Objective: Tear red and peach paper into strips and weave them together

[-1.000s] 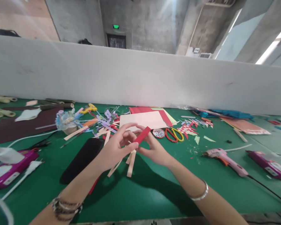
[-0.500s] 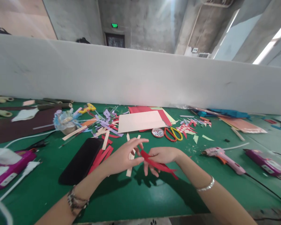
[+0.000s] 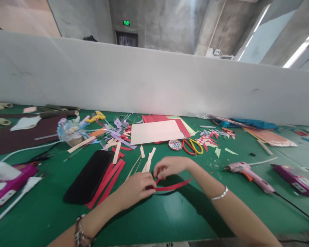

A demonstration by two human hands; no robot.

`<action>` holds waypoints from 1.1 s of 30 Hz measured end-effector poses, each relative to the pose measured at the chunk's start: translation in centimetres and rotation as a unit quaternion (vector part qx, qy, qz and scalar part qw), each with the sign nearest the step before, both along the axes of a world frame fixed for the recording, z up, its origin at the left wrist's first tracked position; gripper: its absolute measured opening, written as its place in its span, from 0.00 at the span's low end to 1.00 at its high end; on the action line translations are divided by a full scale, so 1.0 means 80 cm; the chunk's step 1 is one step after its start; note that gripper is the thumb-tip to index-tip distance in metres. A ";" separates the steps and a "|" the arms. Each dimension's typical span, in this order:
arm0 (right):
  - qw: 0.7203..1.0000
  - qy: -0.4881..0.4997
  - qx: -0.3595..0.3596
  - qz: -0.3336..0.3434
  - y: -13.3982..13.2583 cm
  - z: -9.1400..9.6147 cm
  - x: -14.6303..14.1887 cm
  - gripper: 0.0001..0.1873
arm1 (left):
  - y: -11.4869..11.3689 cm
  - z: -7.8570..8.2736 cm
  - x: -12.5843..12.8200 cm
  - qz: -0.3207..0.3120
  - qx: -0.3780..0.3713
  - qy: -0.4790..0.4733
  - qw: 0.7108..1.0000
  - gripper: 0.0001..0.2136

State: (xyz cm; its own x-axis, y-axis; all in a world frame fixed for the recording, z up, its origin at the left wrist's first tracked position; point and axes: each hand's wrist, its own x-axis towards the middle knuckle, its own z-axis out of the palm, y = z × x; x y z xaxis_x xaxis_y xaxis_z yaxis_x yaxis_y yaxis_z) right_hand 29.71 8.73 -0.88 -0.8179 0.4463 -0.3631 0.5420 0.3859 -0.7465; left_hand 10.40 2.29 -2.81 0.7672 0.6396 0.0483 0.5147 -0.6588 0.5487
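A red paper strip (image 3: 173, 187) is pinched at its near end between the thumb and fingers of my left hand (image 3: 139, 188), and its loose end curves off to the right. My right hand (image 3: 172, 166) is bent down with curled fingers at the same end, where a short bit of red paper shows; its fingertips are partly hidden. Just beyond my left hand lie cream paper strips (image 3: 149, 160), some thin and bowed. More red strips (image 3: 110, 181) lie beside a black phone (image 3: 89, 178) to the left.
Scissors (image 3: 193, 146), a round tin (image 3: 175, 145) and a cream sheet (image 3: 157, 132) lie ahead. Paper scraps (image 3: 115, 132) and a yellow glue gun (image 3: 96, 116) are at back left. A pink glue gun (image 3: 249, 175) and purple power strip (image 3: 293, 178) stand right; another power strip (image 3: 12, 181) left.
My left hand has come down and closed on the red strip's end. My right hand has turned, its spread fingers now curled. The cream strips near my left hand have shifted and spread.
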 end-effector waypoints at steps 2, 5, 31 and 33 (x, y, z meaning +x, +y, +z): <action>0.975 0.088 0.193 -0.066 0.003 0.000 -0.001 0.13 | 0.000 -0.001 -0.003 -0.008 0.027 0.006 1.000 0.07; 0.934 0.111 0.335 -0.050 0.006 -0.014 -0.010 0.14 | 0.001 -0.003 -0.005 -0.016 0.073 0.022 0.997 0.07; 0.887 0.222 0.166 -0.368 -0.013 -0.029 0.042 0.13 | 0.013 -0.012 -0.017 0.048 0.095 0.038 0.994 0.08; 0.864 0.258 0.106 -0.420 -0.014 -0.029 0.050 0.14 | 0.014 -0.010 -0.017 0.061 0.080 0.029 0.994 0.09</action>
State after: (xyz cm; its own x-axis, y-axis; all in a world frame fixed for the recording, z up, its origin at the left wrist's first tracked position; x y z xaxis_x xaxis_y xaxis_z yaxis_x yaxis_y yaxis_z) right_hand 33.67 7.63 -3.24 -0.2018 0.9726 0.1152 0.3132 0.1755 -0.9333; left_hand 9.08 3.39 -3.59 0.6882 0.7164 0.1149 0.6243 -0.6653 0.4094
